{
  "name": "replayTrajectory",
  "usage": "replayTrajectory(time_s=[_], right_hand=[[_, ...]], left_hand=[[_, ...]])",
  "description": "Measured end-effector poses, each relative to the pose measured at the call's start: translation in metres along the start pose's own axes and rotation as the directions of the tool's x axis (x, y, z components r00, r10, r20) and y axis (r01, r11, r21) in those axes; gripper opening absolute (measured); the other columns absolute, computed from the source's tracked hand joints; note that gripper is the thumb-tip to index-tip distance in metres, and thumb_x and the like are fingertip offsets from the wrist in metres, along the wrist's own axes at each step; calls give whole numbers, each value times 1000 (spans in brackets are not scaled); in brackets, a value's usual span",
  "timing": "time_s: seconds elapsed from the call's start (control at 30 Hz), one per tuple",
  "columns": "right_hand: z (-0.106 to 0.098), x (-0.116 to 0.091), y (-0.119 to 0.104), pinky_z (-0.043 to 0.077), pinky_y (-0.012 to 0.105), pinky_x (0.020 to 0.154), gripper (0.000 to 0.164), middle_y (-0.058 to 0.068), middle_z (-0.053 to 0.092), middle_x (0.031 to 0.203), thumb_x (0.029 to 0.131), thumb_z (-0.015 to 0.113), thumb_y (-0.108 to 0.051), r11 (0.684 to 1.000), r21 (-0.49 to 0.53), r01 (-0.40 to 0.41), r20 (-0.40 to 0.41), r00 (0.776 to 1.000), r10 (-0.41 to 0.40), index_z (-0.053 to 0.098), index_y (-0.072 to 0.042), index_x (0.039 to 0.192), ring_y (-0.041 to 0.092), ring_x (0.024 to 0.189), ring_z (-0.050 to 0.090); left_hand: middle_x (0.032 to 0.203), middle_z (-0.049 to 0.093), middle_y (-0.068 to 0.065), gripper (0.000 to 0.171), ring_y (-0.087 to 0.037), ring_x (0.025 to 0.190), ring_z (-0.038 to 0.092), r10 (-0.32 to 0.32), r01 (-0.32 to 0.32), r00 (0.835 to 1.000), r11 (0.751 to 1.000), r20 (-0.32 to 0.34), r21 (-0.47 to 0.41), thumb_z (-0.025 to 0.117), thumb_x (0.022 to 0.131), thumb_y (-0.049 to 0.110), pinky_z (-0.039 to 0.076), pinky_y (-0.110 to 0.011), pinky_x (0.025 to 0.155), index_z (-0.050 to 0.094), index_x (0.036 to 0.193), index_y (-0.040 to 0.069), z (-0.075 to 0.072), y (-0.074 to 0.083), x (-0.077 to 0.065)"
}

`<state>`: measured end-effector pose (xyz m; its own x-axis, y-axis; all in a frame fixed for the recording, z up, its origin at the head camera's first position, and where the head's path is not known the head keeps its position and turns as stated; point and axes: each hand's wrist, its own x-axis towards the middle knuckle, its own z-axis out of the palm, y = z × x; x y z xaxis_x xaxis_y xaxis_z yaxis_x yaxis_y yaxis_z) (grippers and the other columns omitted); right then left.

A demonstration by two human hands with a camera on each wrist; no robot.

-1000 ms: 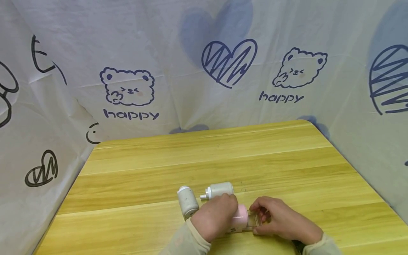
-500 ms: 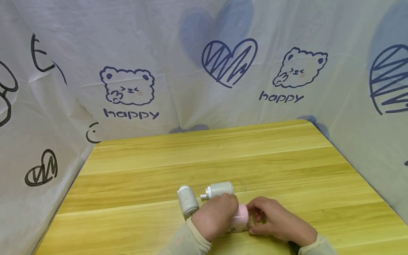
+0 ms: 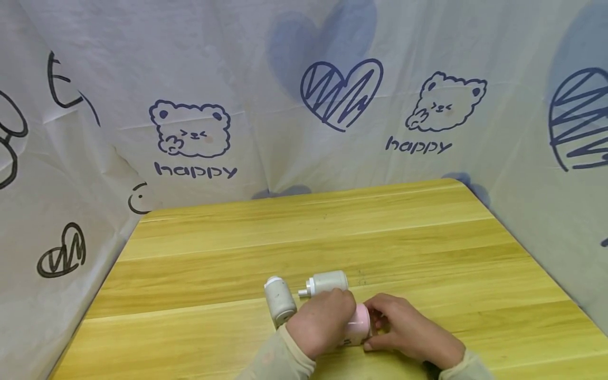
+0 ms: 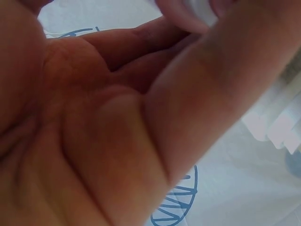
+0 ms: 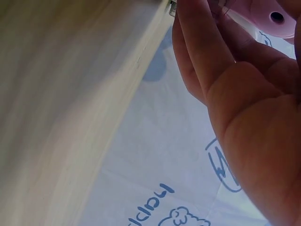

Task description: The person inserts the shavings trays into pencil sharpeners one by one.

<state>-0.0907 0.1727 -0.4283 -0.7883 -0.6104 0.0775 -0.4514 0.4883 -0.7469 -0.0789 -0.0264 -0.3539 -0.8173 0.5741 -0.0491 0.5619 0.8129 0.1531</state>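
In the head view my left hand [image 3: 325, 319] grips a pink cylinder [image 3: 359, 323] lying on its side near the front of the table, its fingers wrapped over the far side. My right hand [image 3: 404, 327] is at the cylinder's right end, thumb and fingers pinching a clear plastic piece [image 3: 372, 328] against it; most of that piece is hidden. The right wrist view shows the pink end [image 5: 263, 16] with a dark round hole, close beside the right fingers. In the left wrist view the palm fills most of the picture, with a pink edge [image 4: 181, 14] at the fingers.
Left of the hands lies a grey bottle-shaped container [image 3: 279, 300] with a white top. Behind the left hand lies another grey container [image 3: 328, 282] with a white nozzle pointing left. The wooden table [image 3: 304, 232] reaches back to a white printed cloth [image 3: 266, 121].
My right hand has moved left toward the pink cylinder, and the clear piece that stuck out of its end has slid in until little of it shows. The left hand has stayed in place.
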Motion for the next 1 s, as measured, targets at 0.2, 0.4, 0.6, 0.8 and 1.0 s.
replayTrajectory(time_s=[0.2,0.4,0.6,0.8,1.0], right_hand=[[2,1,0,50,28,74,50,-8,57,96,71,80,-41,1000,19,-13,6,1000,13,61,-14,108,7,85,56],[5,4,-4,51,28,76,52,-5,59,101,70,81,-41,998,49,-26,10,1000,26,60,-13,109,6,89,57],[6,6,-7,50,29,79,69,-2,58,114,68,80,-44,998,29,-47,4,999,47,55,-11,124,7,94,57],[6,6,-7,50,29,80,69,-3,59,116,66,81,-45,999,38,-37,5,999,36,56,-14,123,8,96,57],[8,7,-7,50,29,81,63,-5,59,113,66,80,-45,999,45,-3,-3,1000,3,58,-18,118,9,98,57]], left_hand=[[69,55,0,19,-9,56,47,6,-6,1000,1000,-8,16,71,70,1,40,-23,47,57,73,13,2,1,1],[70,55,0,18,-8,56,47,-6,6,1000,1000,7,8,71,71,2,40,-23,46,58,74,13,2,1,2],[72,56,0,15,-8,58,48,0,0,1000,1000,6,3,71,72,2,41,-22,48,60,77,11,3,1,2],[71,55,1,14,-7,59,48,21,-21,1000,1000,-8,18,71,72,3,40,-21,49,59,76,12,4,2,2],[71,55,1,14,-6,59,47,32,-32,999,999,-18,32,69,72,1,40,-20,49,59,75,12,4,2,2]])
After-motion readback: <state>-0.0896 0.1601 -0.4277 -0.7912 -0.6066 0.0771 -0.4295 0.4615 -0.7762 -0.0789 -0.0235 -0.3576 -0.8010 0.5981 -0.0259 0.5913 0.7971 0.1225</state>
